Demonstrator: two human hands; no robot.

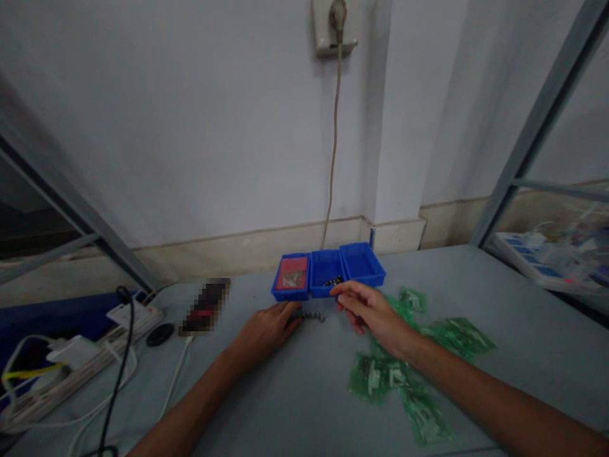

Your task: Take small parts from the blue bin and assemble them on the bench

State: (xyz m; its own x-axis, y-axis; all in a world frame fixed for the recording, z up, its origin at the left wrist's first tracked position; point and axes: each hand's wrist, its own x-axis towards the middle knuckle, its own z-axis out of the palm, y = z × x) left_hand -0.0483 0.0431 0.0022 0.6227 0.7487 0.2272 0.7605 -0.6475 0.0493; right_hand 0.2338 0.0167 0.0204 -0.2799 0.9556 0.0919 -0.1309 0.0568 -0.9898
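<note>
My left hand [270,328] lies on the grey table, fingers stretched forward and thumb a little apart. Just past its fingertips is a short row of small dark metal pieces [314,316], like screws; the near end is partly hidden by the hand. My right hand [364,306] hovers before the blue bins with fingers curled and thumb close to the index finger; anything between them is too small to make out. Behind it, the middle blue bin [326,254] holds small dark and silvery pieces [333,281].
The left blue bin [291,295] contains a red sheet [295,263] and a small clear bag. Beside it is the right blue bin [364,263]. Green bags of parts [459,336] lie around my right forearm. A phone [205,308], cables and a power strip [80,381] occupy the left.
</note>
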